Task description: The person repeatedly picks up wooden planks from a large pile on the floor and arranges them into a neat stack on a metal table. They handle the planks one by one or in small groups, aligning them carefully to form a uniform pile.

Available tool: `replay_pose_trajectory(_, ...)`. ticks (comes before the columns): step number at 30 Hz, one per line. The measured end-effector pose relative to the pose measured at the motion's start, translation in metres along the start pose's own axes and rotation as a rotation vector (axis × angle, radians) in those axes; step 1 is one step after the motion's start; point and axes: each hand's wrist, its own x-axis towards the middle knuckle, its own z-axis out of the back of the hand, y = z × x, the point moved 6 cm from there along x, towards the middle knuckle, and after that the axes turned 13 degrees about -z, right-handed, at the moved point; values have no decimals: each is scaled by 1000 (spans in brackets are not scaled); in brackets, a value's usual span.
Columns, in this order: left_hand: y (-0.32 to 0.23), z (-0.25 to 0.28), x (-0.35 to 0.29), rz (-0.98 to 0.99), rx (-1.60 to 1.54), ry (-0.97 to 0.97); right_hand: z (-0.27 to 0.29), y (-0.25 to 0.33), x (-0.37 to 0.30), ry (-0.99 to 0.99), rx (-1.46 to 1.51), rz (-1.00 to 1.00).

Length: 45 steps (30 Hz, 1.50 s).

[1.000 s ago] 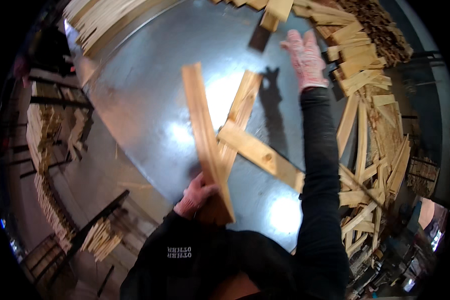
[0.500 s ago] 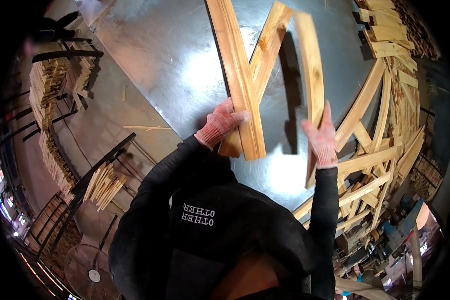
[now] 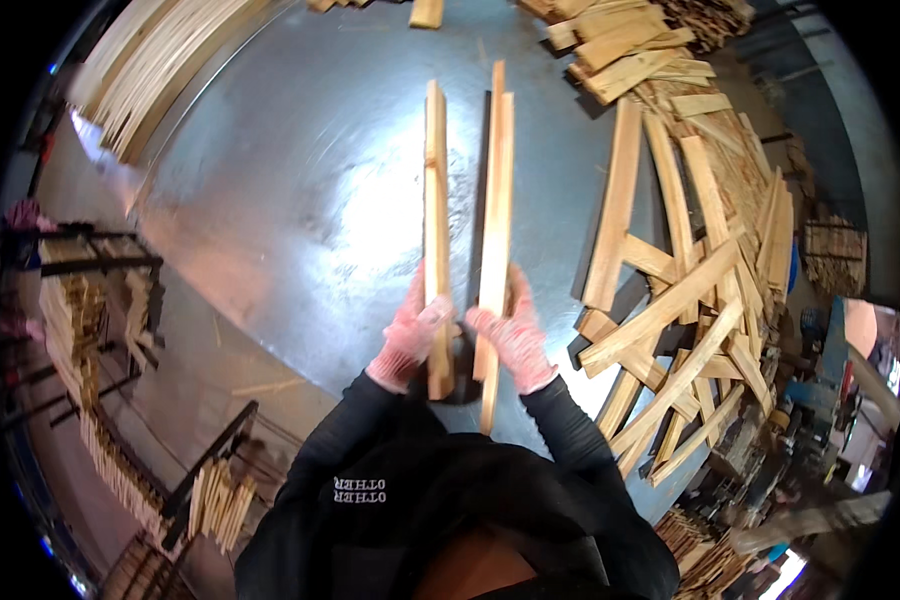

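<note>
Both of my hands wear pinkish knit gloves and are at the near part of a shiny metal table [image 3: 270, 210]. My left hand [image 3: 410, 332] is closed round a pair of wooden boards [image 3: 436, 200], stood on edge and pointing away from me. To the right, my right hand [image 3: 515, 335] grips a second set of boards [image 3: 495, 210], also on edge and roughly parallel to the first. A narrow gap separates the two sets. One board in the right set reaches closer to me than the others.
A loose heap of crossed boards [image 3: 660, 370] covers the table's right side. Short wood pieces [image 3: 625, 50] are piled at the far right, and long strips [image 3: 160, 70] are stacked at the far left. Racked wood [image 3: 75, 310] stands left of the table; machinery [image 3: 820, 370] is at the right.
The boards, fanned and crossed before, are now gathered into two upright parallel sets. My right hand has moved left, closer to my left hand. The view has shifted.
</note>
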Motion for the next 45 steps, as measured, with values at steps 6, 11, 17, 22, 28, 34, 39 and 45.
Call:
replay_pose_trajectory(6, -7, -8, -10, 90, -164, 16, 114, 257, 122, -462, -333, 130)
replay_pose_trajectory(11, 4, -13, 5, 67, -225, 68, 120, 230, 136, -401, -159, 176)
replay_pose_trajectory(17, 67, -36, 22, 358, -387, -23, 14, 32, 32, -695, -1014, 462)
replay_pose_trajectory(22, 88, -43, 4, 400, -208, 79, 162, 43, 52, -1068, -976, -83)
replay_pose_trajectory(28, 96, -56, 6, 337, -167, -29, 118, -24, 0, -584, -689, -37)
replay_pose_trajectory(34, 107, -60, 4, 287, 36, -37, 217, -50, -92, -1258, -1106, -422)
replay_pose_trajectory(39, 101, -55, -6, 266, 87, -39, 403, -126, -160, -1415, -701, -565)
replay_pose_trajectory(45, 84, -48, -18, 189, 175, -8, 334, -111, -124, -1347, -631, -288)
